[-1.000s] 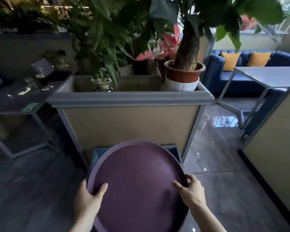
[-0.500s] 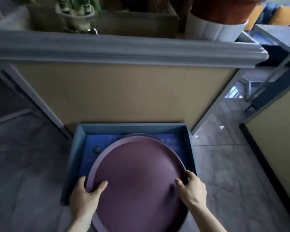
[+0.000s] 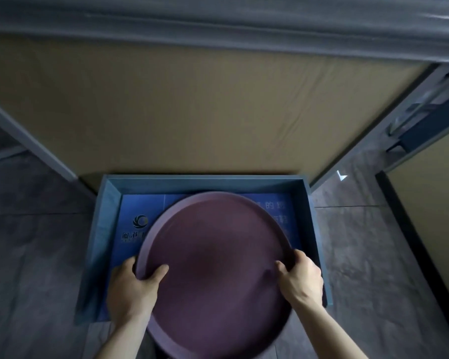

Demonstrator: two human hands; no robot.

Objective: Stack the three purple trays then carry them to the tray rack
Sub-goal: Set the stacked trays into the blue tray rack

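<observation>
A round purple tray point(image 3: 215, 270) fills the lower middle of the head view; only the top one shows, so any trays stacked beneath it are hidden. My left hand point(image 3: 131, 291) grips its left rim with the thumb inside. My right hand point(image 3: 300, 279) grips the right rim the same way. The tray hangs over a low blue-grey tray rack point(image 3: 101, 229), an open box on the floor with a blue printed sheet point(image 3: 140, 226) on its bottom. Whether the tray touches the rack I cannot tell.
A tan planter wall point(image 3: 192, 112) with a grey ledge point(image 3: 218, 29) rises right behind the rack. Grey tiled floor point(image 3: 36, 255) lies on both sides. A tan partition with a dark base point(image 3: 425, 216) stands at the right.
My view has tilted down and closed in on the rack; the plants and sofa have left the frame. The tray, held in both hands, has come lower over the rack.
</observation>
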